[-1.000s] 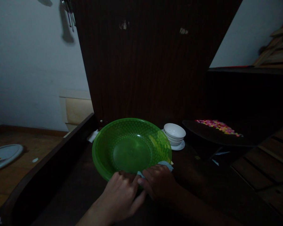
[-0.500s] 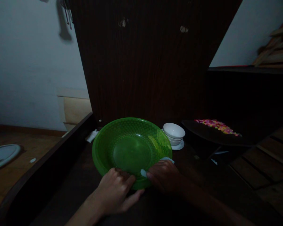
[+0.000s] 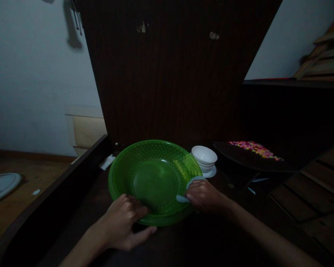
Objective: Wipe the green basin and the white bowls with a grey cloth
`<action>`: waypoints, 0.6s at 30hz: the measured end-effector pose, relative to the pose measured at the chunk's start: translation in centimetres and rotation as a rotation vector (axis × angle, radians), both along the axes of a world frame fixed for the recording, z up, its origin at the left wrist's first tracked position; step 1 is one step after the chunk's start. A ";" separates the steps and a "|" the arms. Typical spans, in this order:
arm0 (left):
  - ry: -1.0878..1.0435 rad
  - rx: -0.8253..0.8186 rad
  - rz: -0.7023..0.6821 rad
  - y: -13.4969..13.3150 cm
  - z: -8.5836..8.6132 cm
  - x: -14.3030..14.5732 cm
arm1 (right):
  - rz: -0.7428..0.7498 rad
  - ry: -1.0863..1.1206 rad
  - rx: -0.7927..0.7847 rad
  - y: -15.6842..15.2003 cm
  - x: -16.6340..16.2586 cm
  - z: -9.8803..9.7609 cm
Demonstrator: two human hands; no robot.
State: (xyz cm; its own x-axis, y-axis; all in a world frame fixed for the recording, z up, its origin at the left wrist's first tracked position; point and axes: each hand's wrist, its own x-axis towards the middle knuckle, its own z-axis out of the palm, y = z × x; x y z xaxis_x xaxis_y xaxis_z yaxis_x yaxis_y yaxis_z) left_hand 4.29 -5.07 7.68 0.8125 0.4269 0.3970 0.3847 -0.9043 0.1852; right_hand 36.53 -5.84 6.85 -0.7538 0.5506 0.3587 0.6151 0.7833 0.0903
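Observation:
A large green plastic basin (image 3: 156, 181) with a textured inner wall rests on the dark wooden surface (image 3: 80, 222). My left hand (image 3: 125, 222) grips its near-left rim, fingers over the inside and thumb outside below the edge. At the right rim, my right hand (image 3: 204, 194) is closed on a pale blue cloth (image 3: 183, 199), pressing it against the basin's edge. Part of the cloth is hidden under the fingers. Just behind the right rim, a stack of white bowls (image 3: 203, 155) stands on a white saucer (image 3: 210, 172).
A crumpled white tissue (image 3: 107, 162) lies left of the basin. A raised dark wooden side board (image 3: 58, 193) borders the left, and a tall dark panel (image 3: 167, 81) stands behind. Pink and yellow pieces (image 3: 256, 149) lie on a dark shelf at right. A white oval object (image 3: 2, 187) is on the floor.
My right hand with the cloth has moved right and up along the basin's rim. My left hand has shifted left along the near rim. The basin has stayed nearly in place.

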 end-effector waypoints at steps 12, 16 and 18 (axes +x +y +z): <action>0.165 -0.013 0.167 0.4 1.1 -2.0 | -0.028 0.103 0.073 -0.1 -0.7 -0.6; 0.194 0.020 0.188 -1.0 1.0 -0.5 | -0.086 0.121 0.090 -1.6 -2.8 -0.6; 0.175 0.024 0.157 -1.8 0.6 0.8 | -0.133 0.123 0.052 -2.5 -4.2 -0.6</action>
State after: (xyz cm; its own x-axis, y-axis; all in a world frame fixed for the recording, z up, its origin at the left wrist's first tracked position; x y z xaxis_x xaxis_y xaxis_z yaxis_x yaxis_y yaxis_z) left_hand 5.10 -6.89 8.33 0.7945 0.5454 0.2671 0.5450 -0.8344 0.0828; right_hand 32.35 -8.34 6.29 -0.6240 0.6209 0.4745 0.7221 0.6902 0.0466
